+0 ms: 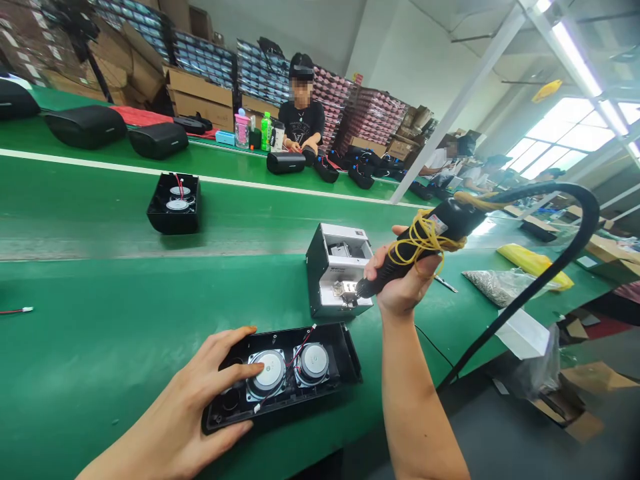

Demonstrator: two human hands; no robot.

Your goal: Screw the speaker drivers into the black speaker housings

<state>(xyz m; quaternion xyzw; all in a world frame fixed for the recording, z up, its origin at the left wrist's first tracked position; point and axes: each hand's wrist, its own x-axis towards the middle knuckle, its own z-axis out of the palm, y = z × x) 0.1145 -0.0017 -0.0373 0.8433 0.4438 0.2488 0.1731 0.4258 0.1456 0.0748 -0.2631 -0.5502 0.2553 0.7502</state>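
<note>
An open black speaker housing [345, 353] with two round silver drivers and red wires lies on the green bench in front of me. My left hand [200, 393] rests on its left end, fingers spread, index finger touching the left driver. My right hand [405, 280] is closed round a black electric screwdriver [430, 237] wrapped with yellow rubber bands. Its tip sits at the outlet of a small grey and white screw feeder box [327, 267] just behind the housing. A thick black cable [560, 260] arcs from the screwdriver down to the right.
A second open speaker housing [174, 202] stands on the green conveyor [100, 220]. Closed black speakers [85, 125] line the far bench, where a person [301, 120] sits. Cardboard boxes and stacked goods fill the back. Plastic bags [495, 283] and a yellow packet [530, 260] lie right.
</note>
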